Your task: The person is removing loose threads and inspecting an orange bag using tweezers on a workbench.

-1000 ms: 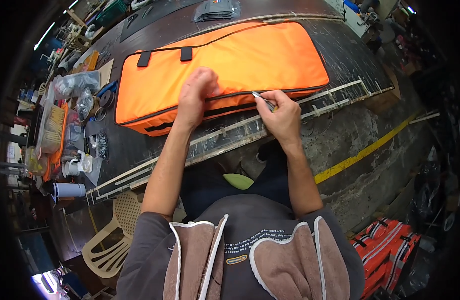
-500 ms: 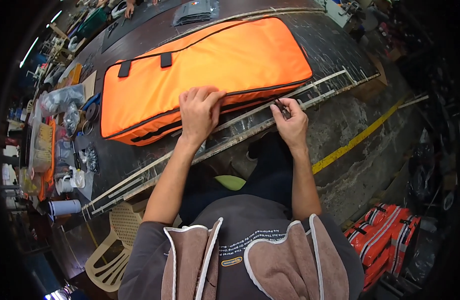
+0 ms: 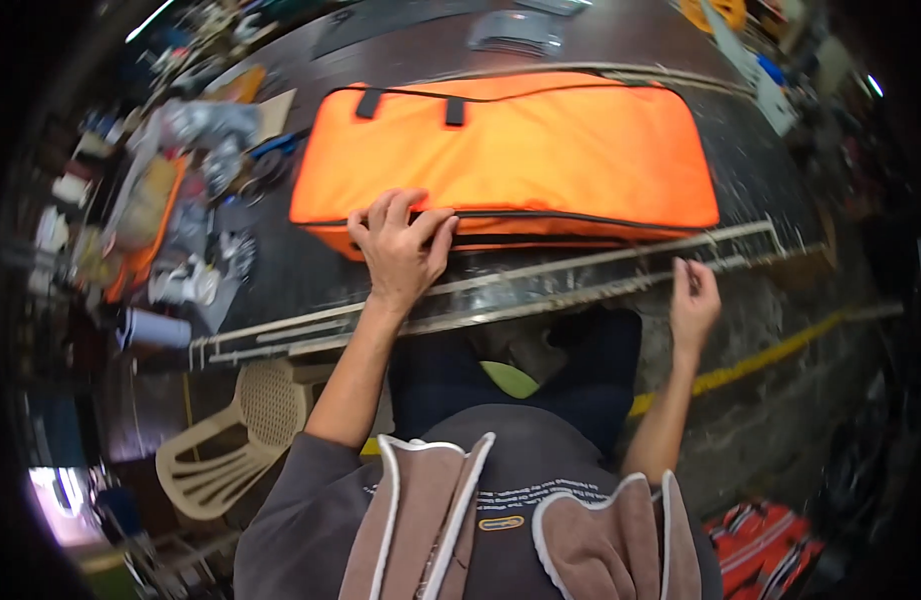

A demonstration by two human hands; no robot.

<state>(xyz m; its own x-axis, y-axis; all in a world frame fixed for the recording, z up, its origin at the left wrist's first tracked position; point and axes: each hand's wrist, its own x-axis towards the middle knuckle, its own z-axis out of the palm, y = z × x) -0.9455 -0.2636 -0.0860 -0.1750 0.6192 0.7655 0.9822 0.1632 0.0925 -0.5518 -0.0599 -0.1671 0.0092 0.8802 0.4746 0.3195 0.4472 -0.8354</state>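
Note:
A long orange fabric bag (image 3: 541, 150) with black piping and two short black straps lies on the dark worktable. My left hand (image 3: 403, 250) is at its near edge, left of the middle. The fingers rest on top and the thumb is at the front side, closed on the piped edge. A black zipper strip (image 3: 541, 240) runs along the bag's near side. My right hand (image 3: 695, 300) is apart from the bag, just off the table's front edge at the right. Its fingers are pinched around a small dark thing, too blurred to name.
Flat rulers (image 3: 621, 262) run along the table's front edge. Plastic bags, tape rolls and an orange-edged bin (image 3: 151, 240) crowd the left. A beige plastic chair (image 3: 243, 430) stands at lower left. Flat grey packs (image 3: 516, 33) lie at the far side. Red bags (image 3: 766, 550) sit at lower right.
My left hand has slid left along the bag's near edge. The right hand has pulled away from the bag to the right. The whole view has turned, so the bag appears straighter.

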